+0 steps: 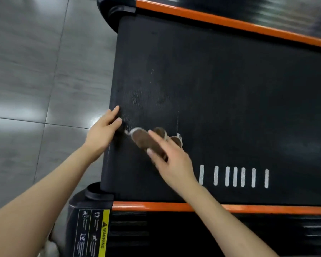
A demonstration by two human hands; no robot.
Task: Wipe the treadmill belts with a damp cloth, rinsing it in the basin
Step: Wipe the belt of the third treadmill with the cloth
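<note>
The person is leaning over the black treadmill belt (220, 101), which is running left to right between a far orange rail (211, 17) and a near orange rail (267, 208). Both bare forearms are reaching in from the near left. The left hand (102, 132) is resting at the belt's left end, back of the hand up, with two digits lying nearly straight on the textured surface and holding nothing; its other fingers are hidden. The right hand (170, 160) is lying to its right, angled toward the far left, and is gripping a brown cloth (143, 140) with pale edging. The forefinger is stretching over the top of the cloth, the thumb is pressing in from the near side, and folds are bulging out between the spread fingers. The cloth is lying bunched on the belt near its left end, just right of the left hand and apart from it, though motion blur is softening its outline. A row of white stripes (234, 176) is showing on the belt to the right of the right wrist. A yellow warning label (104, 232) is sitting on the near black frame, and grey floor tiles (26, 89) are spreading out on the left.
</note>
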